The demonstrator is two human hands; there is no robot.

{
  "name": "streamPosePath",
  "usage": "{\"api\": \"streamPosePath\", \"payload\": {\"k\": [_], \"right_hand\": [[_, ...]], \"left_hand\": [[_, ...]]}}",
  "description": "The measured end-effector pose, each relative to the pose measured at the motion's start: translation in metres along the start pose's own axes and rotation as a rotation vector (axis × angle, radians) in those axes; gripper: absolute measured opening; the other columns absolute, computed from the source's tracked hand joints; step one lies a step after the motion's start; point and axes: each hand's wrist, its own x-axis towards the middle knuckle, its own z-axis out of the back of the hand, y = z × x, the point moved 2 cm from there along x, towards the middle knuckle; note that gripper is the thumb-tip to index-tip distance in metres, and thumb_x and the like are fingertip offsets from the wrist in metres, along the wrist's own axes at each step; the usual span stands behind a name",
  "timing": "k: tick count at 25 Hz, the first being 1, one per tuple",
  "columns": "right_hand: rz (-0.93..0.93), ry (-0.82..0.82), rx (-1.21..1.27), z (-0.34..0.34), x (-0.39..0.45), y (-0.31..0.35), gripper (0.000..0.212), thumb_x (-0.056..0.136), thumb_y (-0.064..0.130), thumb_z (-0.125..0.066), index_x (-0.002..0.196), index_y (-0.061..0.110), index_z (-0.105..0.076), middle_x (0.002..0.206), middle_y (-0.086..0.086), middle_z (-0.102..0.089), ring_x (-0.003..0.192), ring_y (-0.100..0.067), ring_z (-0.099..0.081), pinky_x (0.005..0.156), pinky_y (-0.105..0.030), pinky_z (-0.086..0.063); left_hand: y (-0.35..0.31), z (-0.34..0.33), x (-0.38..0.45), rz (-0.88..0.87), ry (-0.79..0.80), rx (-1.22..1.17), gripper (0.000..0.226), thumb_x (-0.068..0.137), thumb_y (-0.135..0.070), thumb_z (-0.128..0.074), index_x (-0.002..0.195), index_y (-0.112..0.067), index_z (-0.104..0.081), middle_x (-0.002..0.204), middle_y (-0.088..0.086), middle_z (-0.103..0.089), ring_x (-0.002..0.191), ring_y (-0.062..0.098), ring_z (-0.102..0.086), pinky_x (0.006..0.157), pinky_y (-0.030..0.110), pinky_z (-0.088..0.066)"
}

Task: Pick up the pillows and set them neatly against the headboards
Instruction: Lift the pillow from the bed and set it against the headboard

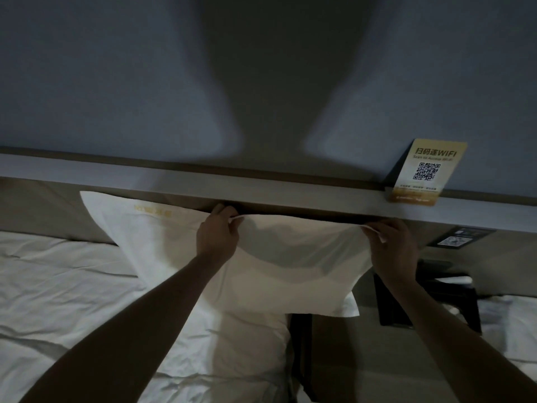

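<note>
You have the white pillow (290, 274) up against the headboard (52, 207) at the bed's right edge, and you are in the placing step, not the pickup. Your left hand (218, 235) pinches the pillow's top edge near its middle, fingers curled over the fabric, and your right hand (392, 248) pinches the top right corner the same way. The pillow stands roughly upright, its top edge just under the headboard's ledge (261, 187), but it sags between your two grips and sits skewed: its upper left corner, by the gold lettering, reaches high on the headboard, while its lower right corner hangs off the mattress (72, 286) over the gap beside the dark nightstand (430, 301). As I judge it, your next move calls for shifting the whole pillow left so that it rests fully on the mattress, then levelling the top edge and letting the base settle before you let go. Mind the WIFI card (430, 167) on the ledge above your right hand; a high lift could knock it.
</note>
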Motion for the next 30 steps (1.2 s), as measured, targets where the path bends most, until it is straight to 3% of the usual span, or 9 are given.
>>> {"api": "streamPosePath", "payload": {"k": [2,7,12,14,17,21,23,25,30], "right_hand": [[-0.041,-0.013,-0.024,-0.002,0.003,-0.005,0.018,0.094,0.028,-0.072,0.102,0.015,-0.082,0.105,-0.006,-0.073,0.094,-0.026,-0.068,0.074,-0.038,-0.057],[-0.186,0.052,-0.093,-0.011,-0.008,-0.016,0.023,0.099,0.032,-0.064,0.103,0.015,-0.079,0.103,-0.01,-0.074,0.095,-0.033,-0.069,0.074,-0.04,-0.057],[-0.135,-0.074,-0.081,0.005,-0.003,-0.024,0.019,0.097,0.025,-0.066,0.105,0.015,-0.081,0.106,-0.008,-0.077,0.104,-0.034,-0.065,0.08,-0.041,-0.054],[-0.193,-0.121,-0.055,0.002,-0.005,-0.028,0.022,0.098,0.027,-0.065,0.106,0.014,-0.08,0.107,-0.008,-0.077,0.104,-0.035,-0.063,0.081,-0.041,-0.053],[-0.327,-0.054,-0.014,-0.011,-0.014,-0.026,0.025,0.099,0.032,-0.063,0.111,0.014,-0.076,0.115,-0.011,-0.074,0.115,-0.036,-0.059,0.089,-0.047,-0.052],[-0.122,-0.074,0.06,-0.015,-0.026,0.01,0.028,0.093,0.022,-0.074,0.12,0.017,-0.071,0.126,-0.005,-0.068,0.125,-0.029,-0.054,0.103,-0.044,-0.046],[0.014,0.015,0.115,-0.027,-0.04,0.035,0.033,0.092,0.02,-0.076,0.124,0.019,-0.069,0.129,-0.002,-0.065,0.125,-0.024,-0.053,0.104,-0.043,-0.048],[0.08,0.205,0.149,-0.05,-0.053,0.059,0.038,0.092,0.025,-0.075,0.129,0.024,-0.066,0.134,0.003,-0.061,0.124,-0.019,-0.054,0.1,-0.04,-0.053],[0.233,0.508,0.098,-0.104,-0.049,0.109,0.052,0.093,0.031,-0.072,0.142,0.021,-0.057,0.145,0.001,-0.053,0.114,-0.02,-0.064,0.097,-0.036,-0.055]], "left_hand": [[0.0,-0.005,0.002,0.004,0.021,0.011,0.016,0.099,-0.033,-0.062,0.102,-0.02,-0.071,0.115,0.005,-0.065,0.093,0.033,-0.068,0.071,0.036,-0.049],[-0.017,-0.023,0.015,0.139,0.245,0.083,0.022,0.097,-0.041,-0.063,0.098,-0.022,-0.073,0.104,0.006,-0.074,0.101,0.032,-0.069,0.078,0.037,-0.054],[-0.02,-0.02,0.006,-0.012,0.091,0.007,0.02,0.101,-0.036,-0.057,0.095,-0.021,-0.068,0.108,0.004,-0.066,0.092,0.03,-0.067,0.077,0.04,-0.056],[-0.017,-0.024,0.003,-0.049,0.113,-0.018,0.021,0.102,-0.036,-0.055,0.098,-0.021,-0.069,0.11,0.004,-0.066,0.091,0.029,-0.067,0.076,0.039,-0.056],[-0.01,-0.031,-0.001,-0.022,0.198,0.018,0.021,0.102,-0.036,-0.055,0.101,-0.021,-0.069,0.113,0.005,-0.065,0.098,0.029,-0.066,0.076,0.036,-0.051],[0.006,-0.019,-0.011,-0.031,0.137,-0.079,0.013,0.098,-0.03,-0.064,0.109,-0.025,-0.069,0.117,0.001,-0.066,0.094,0.025,-0.068,0.074,0.033,-0.053],[0.022,-0.005,-0.021,-0.045,0.111,-0.105,0.022,0.097,-0.028,-0.067,0.118,-0.024,-0.067,0.124,-0.002,-0.062,0.092,0.019,-0.067,0.074,0.032,-0.055],[0.048,0.016,-0.027,-0.005,0.043,-0.099,0.026,0.094,-0.026,-0.071,0.12,-0.024,-0.065,0.13,-0.004,-0.056,0.087,0.012,-0.065,0.069,0.03,-0.055],[0.138,0.077,-0.004,0.24,-0.092,-0.008,0.035,0.091,-0.016,-0.072,0.125,-0.017,-0.061,0.138,0.006,-0.05,0.077,0.022,-0.071,0.075,0.041,-0.061]]}}
